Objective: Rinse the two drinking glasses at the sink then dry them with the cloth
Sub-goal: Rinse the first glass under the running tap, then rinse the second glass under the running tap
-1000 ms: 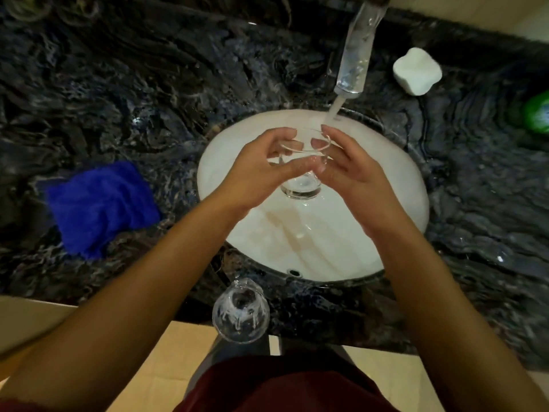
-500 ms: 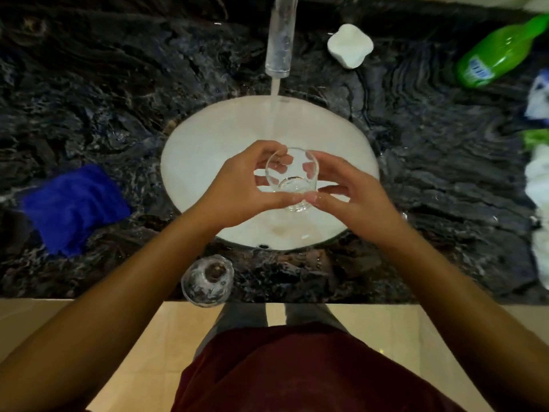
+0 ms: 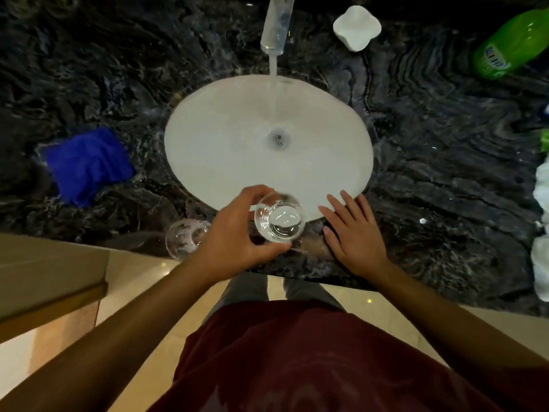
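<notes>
My left hand (image 3: 234,236) grips a clear drinking glass (image 3: 279,219) by its side, upright, over the near rim of the white oval sink (image 3: 214,150). My right hand (image 3: 353,233) lies flat and empty on the counter edge just right of the glass, fingers spread. A second clear glass (image 3: 183,239) stands on the dark counter at the near edge, partly hidden behind my left wrist. The blue cloth (image 3: 86,165) lies crumpled on the counter left of the sink. Water runs from the tap (image 3: 276,25) into the basin.
The counter is dark marbled stone (image 3: 445,150). A white soap dish (image 3: 356,26) sits behind the sink on the right, a green bottle (image 3: 511,46) lies at the far right, and white crumpled material (image 3: 542,203) lines the right edge. A beige box (image 3: 50,275) juts in at the left.
The glass has come back from under the running water to the near rim of the sink. My right hand has let go of it and dropped flat onto the counter.
</notes>
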### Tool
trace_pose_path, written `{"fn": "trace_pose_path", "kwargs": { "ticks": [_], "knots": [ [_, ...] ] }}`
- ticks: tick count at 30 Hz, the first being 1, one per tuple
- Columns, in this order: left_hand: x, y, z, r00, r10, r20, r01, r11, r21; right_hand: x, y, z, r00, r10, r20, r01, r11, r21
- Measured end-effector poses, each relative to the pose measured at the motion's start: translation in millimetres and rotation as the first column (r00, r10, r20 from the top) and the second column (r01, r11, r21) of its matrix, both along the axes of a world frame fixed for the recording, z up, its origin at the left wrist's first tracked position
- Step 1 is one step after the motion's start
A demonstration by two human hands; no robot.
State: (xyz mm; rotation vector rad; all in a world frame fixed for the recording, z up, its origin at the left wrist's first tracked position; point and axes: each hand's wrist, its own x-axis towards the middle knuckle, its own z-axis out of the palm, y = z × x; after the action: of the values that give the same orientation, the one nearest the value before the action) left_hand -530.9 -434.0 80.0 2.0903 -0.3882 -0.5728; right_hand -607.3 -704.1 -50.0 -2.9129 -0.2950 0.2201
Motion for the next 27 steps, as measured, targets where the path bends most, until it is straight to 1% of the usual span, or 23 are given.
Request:
{"fn": "trace_pose_path", "kwargs": {
  "ticks": [5,10,14,19,23,27],
  "knots": [
    [-46.1,2.3,-21.1,0.999,-0.029,0.036,0.027,0.999,0.042,-0.9,-0.3,-2.6,0.999,-0.002,0.034,0.003,0.999,-0.034],
    [-72.4,15.1,-41.3,1.000,-0.005,-0.023,0.007,0.997,0.074,0.0,0.4,-4.6,0.998,-0.014,0.066,0.014,1.000,-0.007],
    [-77.1,18.8,-52.3,1.000,0.007,-0.019,-0.006,0.996,0.092,0.2,0.4,-6.5,0.996,-0.015,0.090,0.016,1.000,-0.014],
    [-77.1,18.5,-55.1,0.998,-0.043,0.046,0.038,0.993,0.109,-0.4,-1.2,-9.4,0.993,-0.012,0.116,0.012,1.000,-0.002],
    [-78.7,20.9,-56.1,0.998,-0.035,0.053,0.028,0.992,0.123,0.2,-0.7,-8.4,0.993,-0.015,0.120,0.014,1.000,0.010],
    [-79.5,22.6,-53.1,0.992,-0.060,0.110,0.044,0.988,0.149,1.1,0.5,-7.3,0.993,-0.013,0.116,0.012,1.000,0.008]
  ]
}}
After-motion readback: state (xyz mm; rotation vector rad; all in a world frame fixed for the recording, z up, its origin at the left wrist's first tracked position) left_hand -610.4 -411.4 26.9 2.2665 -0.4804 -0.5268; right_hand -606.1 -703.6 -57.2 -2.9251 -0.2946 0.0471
